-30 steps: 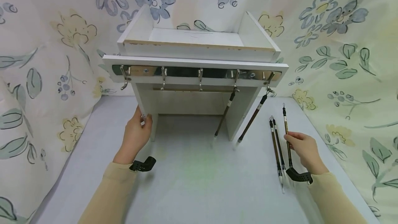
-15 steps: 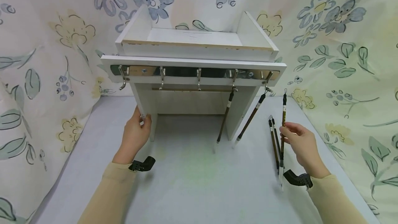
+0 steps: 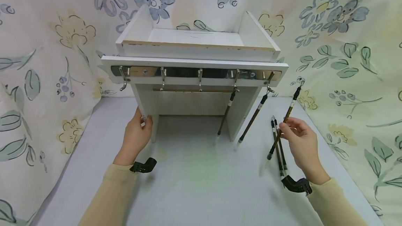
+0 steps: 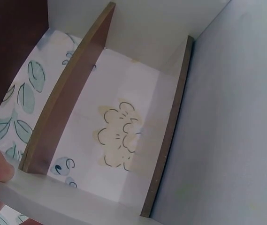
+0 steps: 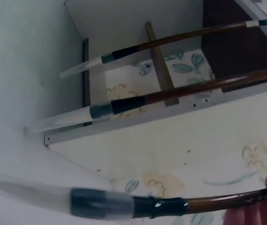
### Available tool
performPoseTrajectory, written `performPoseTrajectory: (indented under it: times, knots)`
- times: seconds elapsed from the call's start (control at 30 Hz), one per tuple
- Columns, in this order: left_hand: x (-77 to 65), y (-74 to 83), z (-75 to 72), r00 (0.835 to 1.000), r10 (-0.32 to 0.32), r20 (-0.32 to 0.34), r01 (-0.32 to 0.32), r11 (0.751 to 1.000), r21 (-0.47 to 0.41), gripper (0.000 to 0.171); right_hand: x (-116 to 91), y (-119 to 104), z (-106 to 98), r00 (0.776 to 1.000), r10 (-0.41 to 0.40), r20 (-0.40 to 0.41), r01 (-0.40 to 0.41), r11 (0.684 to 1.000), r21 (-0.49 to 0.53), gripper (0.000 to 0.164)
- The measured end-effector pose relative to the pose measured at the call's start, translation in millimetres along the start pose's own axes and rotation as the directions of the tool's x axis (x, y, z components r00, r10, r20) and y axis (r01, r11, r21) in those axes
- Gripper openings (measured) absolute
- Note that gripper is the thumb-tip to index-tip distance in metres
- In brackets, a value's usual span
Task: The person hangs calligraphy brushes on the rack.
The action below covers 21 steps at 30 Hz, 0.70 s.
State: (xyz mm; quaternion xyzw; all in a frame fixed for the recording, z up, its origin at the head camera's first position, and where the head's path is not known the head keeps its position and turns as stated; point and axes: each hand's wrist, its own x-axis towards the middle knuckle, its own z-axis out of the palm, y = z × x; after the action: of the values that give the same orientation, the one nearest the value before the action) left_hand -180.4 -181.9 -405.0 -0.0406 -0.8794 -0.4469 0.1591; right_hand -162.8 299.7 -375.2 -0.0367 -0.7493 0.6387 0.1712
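Observation:
My right hand [image 3: 299, 145] pinches a writing brush [image 3: 287, 114] by its shaft, loop end up and leaning right. In the right wrist view, the white bristles of this brush [image 5: 159, 206] point left. My left hand [image 3: 137, 136] grips the left side panel [image 3: 140, 102] of a white shelf unit [image 3: 194, 62]. A metal hook rail [image 3: 188, 73] runs along its front. Two brushes hang by loops there: one brush [image 3: 224, 116] on the second hook from the right, another brush [image 3: 253, 119] on the rightmost. The remaining hooks carry nothing.
Two more brushes [image 3: 281, 159] lie on the white tabletop [image 3: 194, 187], right of the shelf and partly behind the held one. Flower-patterned cloth [image 3: 342, 55] surrounds the table at the back and sides. An open white tray-like top [image 3: 194, 37] crowns the shelf.
My right hand has lifted the brush off the table and tilted it, its loop end rising to the upper right. The hanging brushes swing slightly. My left hand keeps its grip on the panel.

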Motion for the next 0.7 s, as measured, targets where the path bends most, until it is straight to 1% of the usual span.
performPoseTrajectory:
  times: [0.17, 0.27, 0.43, 0.57, 0.7]
  knots:
    - [0.2, -0.8, 0.2, 1.0, 0.003, -0.003, -0.003, 1.0, 0.004, 0.051, -5.1, -8.0, 6.4, 0.993, -0.118, -0.029, 0.12, 0.988, 0.095, 0.029]
    - [0.6, -0.9, 0.1, 1.0, -0.001, -0.003, 0.001, 1.0, 0.001, 0.051, -8.7, -13.4, 10.4, 0.984, -0.176, -0.02, 0.177, 0.977, 0.116, 0.029]
    - [0.8, -0.5, 0.0, 1.0, -0.007, -0.003, 0.007, 1.0, 0.002, 0.051, -15.6, -22.0, 17.4, 0.968, -0.251, 0.004, 0.248, 0.958, 0.145, 0.029]
    - [0.7, -0.7, 0.5, 1.0, -0.008, -0.005, 0.008, 1.0, 0.01, 0.05, -22.0, -27.0, 22.3, 0.945, -0.326, 0.034, 0.316, 0.932, 0.175, 0.031]
    - [0.8, -1.3, 1.0, 1.0, -0.009, -0.007, 0.009, 1.0, 0.014, 0.05, -27.6, -29.7, 28.4, 0.909, -0.41, 0.074, 0.388, 0.897, 0.211, 0.034]
